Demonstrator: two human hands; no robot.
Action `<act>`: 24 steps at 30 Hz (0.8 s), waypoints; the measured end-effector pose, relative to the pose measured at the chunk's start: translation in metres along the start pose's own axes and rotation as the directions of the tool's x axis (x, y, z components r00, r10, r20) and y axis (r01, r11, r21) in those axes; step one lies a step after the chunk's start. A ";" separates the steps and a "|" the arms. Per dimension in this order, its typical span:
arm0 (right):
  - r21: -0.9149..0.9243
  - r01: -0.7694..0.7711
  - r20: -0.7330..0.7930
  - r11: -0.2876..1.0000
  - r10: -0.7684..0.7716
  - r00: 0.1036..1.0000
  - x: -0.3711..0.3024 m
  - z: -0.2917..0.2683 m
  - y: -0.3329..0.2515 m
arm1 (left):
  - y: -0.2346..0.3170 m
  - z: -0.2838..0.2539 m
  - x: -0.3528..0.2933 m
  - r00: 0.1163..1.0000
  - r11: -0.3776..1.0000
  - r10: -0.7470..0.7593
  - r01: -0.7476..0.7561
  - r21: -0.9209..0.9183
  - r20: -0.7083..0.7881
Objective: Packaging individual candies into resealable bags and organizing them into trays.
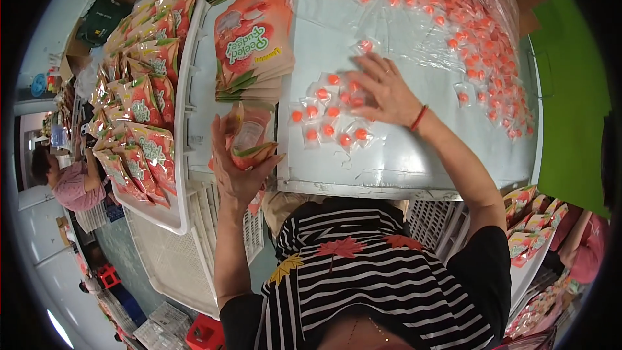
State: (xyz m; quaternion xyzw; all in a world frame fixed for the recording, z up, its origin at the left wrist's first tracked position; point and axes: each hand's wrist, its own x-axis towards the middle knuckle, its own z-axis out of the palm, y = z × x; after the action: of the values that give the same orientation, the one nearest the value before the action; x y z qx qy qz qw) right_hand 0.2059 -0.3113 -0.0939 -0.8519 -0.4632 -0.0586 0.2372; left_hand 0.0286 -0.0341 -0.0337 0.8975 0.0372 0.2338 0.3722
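My left hand [234,172] is curled round the lower part of a pink and green printed candy pouch [254,131], its mouth spread apart at the near left of the table. Beside it, my right hand [389,94] lies flat over the white tabletop with fingers stretched, touching or just above a small group of individually wrapped red candies [329,131]. One wrapped candy [365,46] lies just beyond its fingertips. A stack of flat, unfilled pouches [253,42] sits beyond my left hand.
A large heap of wrapped red candies [479,45] spreads along the far right, partly under clear plastic film [414,32]. To the left, a white tray [188,110] holds several filled pouches [146,100]. White plastic crates [175,253] stand below. Other people [78,185] work at the sides.
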 end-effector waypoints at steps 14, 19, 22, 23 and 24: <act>0.113 -0.141 -0.115 0.983 0.154 0.981 0.000 0.002 -0.016 | 0.007 0.003 0.003 0.995 0.996 0.047 -0.053 0.067 0.092; 0.157 -0.218 0.092 0.963 0.206 0.974 0.028 -0.002 0.018 | 0.013 0.005 0.013 0.993 0.991 0.081 -0.089 0.103 0.085; 0.081 -0.311 -0.355 0.947 0.319 0.879 0.032 0.001 0.059 | 0.017 0.006 0.011 0.994 0.993 0.068 -0.076 0.095 0.081; 0.084 -0.440 -0.566 0.894 0.406 0.718 0.037 -0.004 0.063 | 0.016 0.004 0.010 0.995 0.992 0.069 -0.077 0.102 0.073; 0.211 -0.418 -0.534 0.884 0.462 0.708 0.034 -0.008 0.062 | 0.014 0.003 0.007 0.995 0.992 0.065 -0.072 0.105 0.072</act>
State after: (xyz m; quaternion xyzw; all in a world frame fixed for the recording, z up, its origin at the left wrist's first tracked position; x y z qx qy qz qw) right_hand 0.2771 -0.3178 -0.0976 -0.8707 -0.1559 -0.2351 0.4029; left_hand 0.0345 -0.0446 -0.0234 0.9245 0.0061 0.2131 0.3160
